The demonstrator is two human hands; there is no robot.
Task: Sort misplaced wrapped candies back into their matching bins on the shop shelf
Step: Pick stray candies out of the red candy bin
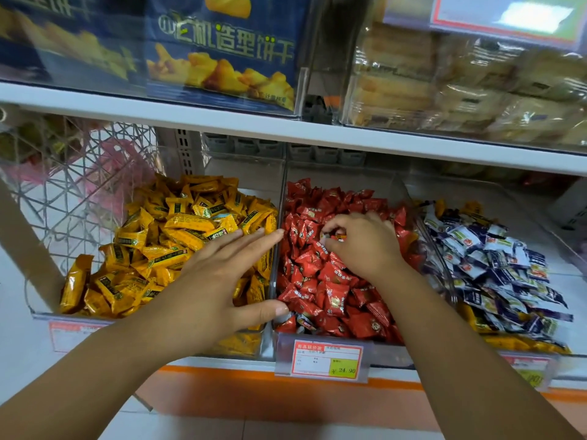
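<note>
Left hand (pixel 222 274) flat, fingers straight, palm-down over the right edge of the yellow-candy bin (pixel 35 308), holding nothing, right hand (pixel 365 246) curled, fingertips pinching a small dark-and-orange wrapped candy (pixel 335 238) above the middle of the red-candy bin (pixel 386 352)

Yellow candies (pixel 178 236), red candies (pixel 317 281), blue-white candies (pixel 495 274) in adjacent bins (pixel 390 354)
</note>
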